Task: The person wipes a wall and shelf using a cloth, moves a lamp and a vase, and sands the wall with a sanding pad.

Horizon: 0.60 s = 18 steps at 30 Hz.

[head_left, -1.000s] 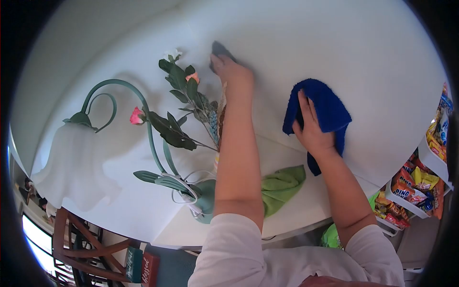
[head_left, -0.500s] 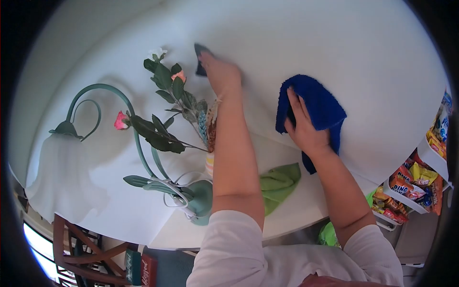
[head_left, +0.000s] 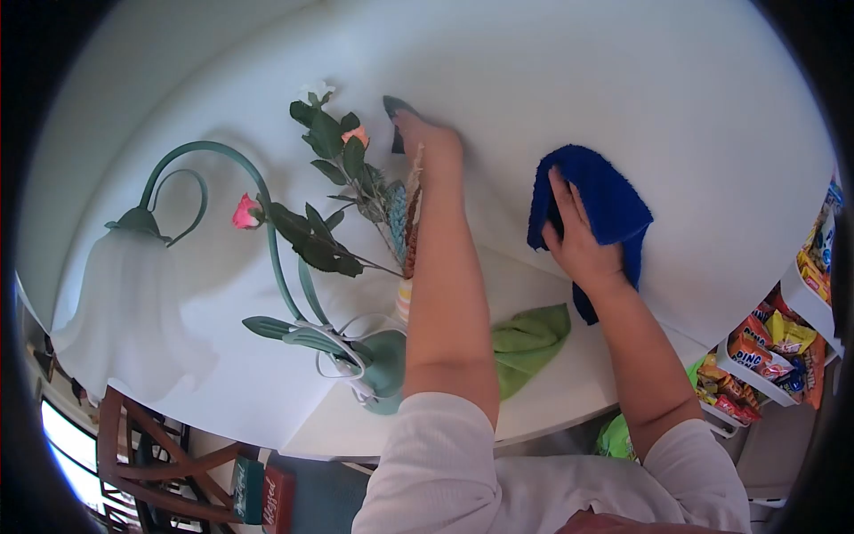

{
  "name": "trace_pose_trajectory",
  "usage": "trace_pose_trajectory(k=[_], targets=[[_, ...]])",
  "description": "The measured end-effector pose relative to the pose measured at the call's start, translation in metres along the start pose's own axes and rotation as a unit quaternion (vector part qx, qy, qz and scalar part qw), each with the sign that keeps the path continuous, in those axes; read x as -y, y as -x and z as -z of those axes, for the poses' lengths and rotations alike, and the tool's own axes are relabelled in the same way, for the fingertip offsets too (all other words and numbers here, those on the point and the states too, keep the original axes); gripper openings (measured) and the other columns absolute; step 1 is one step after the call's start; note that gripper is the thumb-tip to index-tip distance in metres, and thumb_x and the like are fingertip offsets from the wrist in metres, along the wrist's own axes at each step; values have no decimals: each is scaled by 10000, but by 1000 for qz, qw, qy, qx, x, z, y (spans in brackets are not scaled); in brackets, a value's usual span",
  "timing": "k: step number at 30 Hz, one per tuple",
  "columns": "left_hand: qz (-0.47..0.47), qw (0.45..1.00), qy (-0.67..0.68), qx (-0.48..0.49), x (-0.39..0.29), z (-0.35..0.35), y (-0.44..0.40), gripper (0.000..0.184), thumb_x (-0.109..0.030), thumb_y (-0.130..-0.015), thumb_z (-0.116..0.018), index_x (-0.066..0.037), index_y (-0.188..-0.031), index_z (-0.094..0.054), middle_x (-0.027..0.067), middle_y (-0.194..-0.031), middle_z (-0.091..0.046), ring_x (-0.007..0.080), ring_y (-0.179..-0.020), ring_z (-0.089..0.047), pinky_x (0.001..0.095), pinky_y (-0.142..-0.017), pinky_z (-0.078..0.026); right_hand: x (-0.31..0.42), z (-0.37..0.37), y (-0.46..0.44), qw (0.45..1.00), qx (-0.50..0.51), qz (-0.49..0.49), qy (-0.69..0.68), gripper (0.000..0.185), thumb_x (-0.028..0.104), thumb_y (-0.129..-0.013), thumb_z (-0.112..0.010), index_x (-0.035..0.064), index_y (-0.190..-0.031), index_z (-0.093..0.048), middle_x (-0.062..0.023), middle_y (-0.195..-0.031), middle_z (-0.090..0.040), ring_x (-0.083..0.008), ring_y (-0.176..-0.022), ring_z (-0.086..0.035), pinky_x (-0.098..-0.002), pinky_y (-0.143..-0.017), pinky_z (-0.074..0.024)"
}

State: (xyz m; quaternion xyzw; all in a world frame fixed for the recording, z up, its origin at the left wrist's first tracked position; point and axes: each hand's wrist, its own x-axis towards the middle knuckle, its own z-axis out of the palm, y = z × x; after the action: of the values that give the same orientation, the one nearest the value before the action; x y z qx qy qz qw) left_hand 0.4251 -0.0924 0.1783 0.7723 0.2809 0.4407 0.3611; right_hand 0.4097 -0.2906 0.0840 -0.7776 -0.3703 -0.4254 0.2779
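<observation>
Left hand at the dark pad, right hand flat on the blue cloth

The dark pad (head_left: 398,105) lies right at the fingers of the left hand (head_left: 429,142), on their upper-left side, touching them and set against the white surface (head_left: 694,125). Its visible edge slants from upper left down toward the knuckles; the hand covers the rest, so its full long axis cannot be told. The left hand is plainly the nearer one, at the end of an outstretched arm. Its fingers are bent over the pad, but whether they pinch it or only press on it I cannot tell.

The coral rose (head_left: 355,136) is near the pad on its left. Lower down, the left forearm passes in front of part of the striped vase (head_left: 405,301), with the green lamp (head_left: 382,367) to the left of that.

Well to the right, the right hand (head_left: 585,245) rests palm down on the blue cloth (head_left: 614,209). Two fingers lie straight and close together, the thumb stands apart, and a fold covers the hand's outer side. The blue cloth runs longer up and down the view than across. The green cloth (head_left: 534,347) lies crumpled on the desk (head_left: 569,387) between the two forearms.
</observation>
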Motion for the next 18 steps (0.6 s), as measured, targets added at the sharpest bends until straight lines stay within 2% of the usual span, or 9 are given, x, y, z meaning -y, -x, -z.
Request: trace_pose_trajectory(k=[1,4,7,10,16,18], targets=[[28,1000,-2,5,-1,3,-1,552,-50,-804,-430,77,-1314,-259,313,-1267,-378,385,-1203,-366,371,-1008,-311,0,1,0,1000,2,-1,0,648,145,-710,-611,72,-1307,-372,-109,-1264,-456,-277,-1179,-413,-389,-999,-308],[-61,993,-93,35,15,-1,28,552,-50,-809,-414,90,-1314,-240,314,-1287,-351,383,-1207,-362,390,-1007,-310,1,3,-1,1000,8,-6,2,653,143,-712,-609,77,-1314,-364,-110,-1265,-457,-275,-1179,-416,-390,-998,-311],[-109,991,-66,31,2,-4,45,550,-46,-811,-398,117,-1307,-223,311,-1318,-309,380,-1228,-338,394,-1023,-290,1,3,-3,1000,2,-2,13,663,150,-715,-605,82,-1323,-349,-108,-1263,-460,-273,-1178,-417,-389,-998,-312],[-149,987,-33,-44,8,-5,17,556,-38,-807,-394,137,-1301,-208,307,-1343,-272,375,-1254,-301,376,-1043,-262,1,1,0,1000,16,-8,21,670,161,-719,-602,85,-1330,-337,-105,-1262,-461,-269,-1177,-419,-388,-999,-312],[-107,985,-106,-85,33,-21,23,542,-5,-778,-383,122,-1293,-269,265,-1313,-364,367,-1190,-402,342,-995,-326,-2,0,-1,1000,-4,3,24,658,165,-728,-598,94,-1330,-341,-105,-1254,-473,-266,-1171,-427,-384,-1001,-311],[-92,993,-65,18,21,-7,50,549,-12,-791,-386,119,-1304,-238,306,-1335,-280,381,-1242,-310,360,-1034,-269,-1,2,-2,1000,-3,3,15,651,162,-732,-597,98,-1328,-344,-105,-1251,-477,-266,-1167,-431,-383,-1000,-313]])
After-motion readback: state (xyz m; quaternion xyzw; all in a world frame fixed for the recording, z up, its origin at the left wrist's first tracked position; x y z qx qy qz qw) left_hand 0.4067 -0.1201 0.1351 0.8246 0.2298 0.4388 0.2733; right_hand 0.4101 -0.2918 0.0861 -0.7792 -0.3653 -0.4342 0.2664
